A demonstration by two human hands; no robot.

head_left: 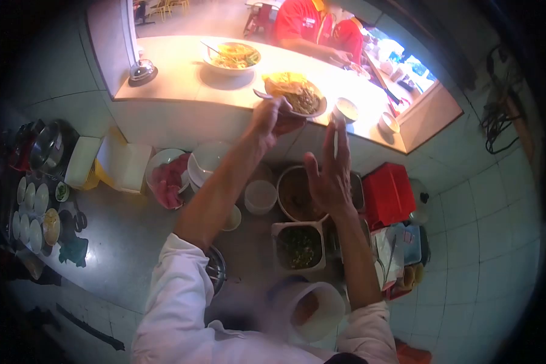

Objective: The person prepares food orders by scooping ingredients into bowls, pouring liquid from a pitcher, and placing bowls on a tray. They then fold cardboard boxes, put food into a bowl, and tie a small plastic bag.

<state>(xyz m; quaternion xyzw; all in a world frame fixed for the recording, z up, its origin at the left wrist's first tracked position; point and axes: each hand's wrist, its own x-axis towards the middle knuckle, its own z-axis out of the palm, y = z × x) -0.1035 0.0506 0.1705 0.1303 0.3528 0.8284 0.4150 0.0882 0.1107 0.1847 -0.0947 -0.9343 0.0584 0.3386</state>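
My left hand (274,116) grips the near left rim of a bowl (316,111) heaped with food, at the front edge of the lit counter (176,79). A spoon handle (262,94) sticks out beside its fingers. My right hand (332,168) is raised with fingers stretched out and holds nothing. Its fingertips are just below a small white cup (346,110) on the counter. Another bowl of food (233,59), with a utensil in it, stands farther back on the left.
A bell (142,72) and another small cup (389,123) stand on the counter. Beyond it are people in red shirts (303,27). Below are a plate of meat (169,178), a tray of chopped greens (299,247), a round pot (297,193) and a red bin (389,195).
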